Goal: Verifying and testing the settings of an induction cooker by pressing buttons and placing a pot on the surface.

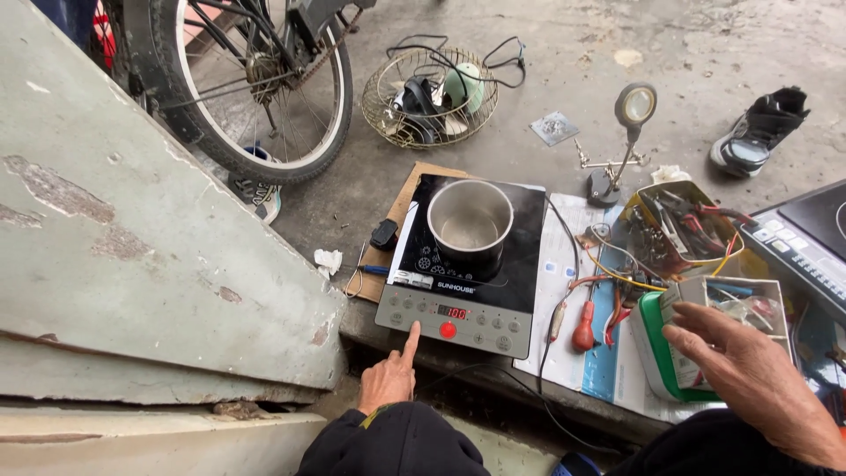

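Note:
A black induction cooker [471,273] with a grey control panel sits on a low ledge, its red display lit. A steel pot [470,225] stands on its glass top. My left hand [389,375] points with the index finger, and the tip touches the left part of the control panel. The other fingers are curled in. My right hand [749,375] rests with fingers spread on a green-rimmed box [656,353] of small parts, holding nothing.
A red-handled screwdriver [583,326] and wires lie right of the cooker. A tin of tools [683,225], a magnifier stand [624,145], a wire fan guard [429,97], a bicycle wheel [256,88], a shoe [760,130] and a second cooker [806,242] surround it.

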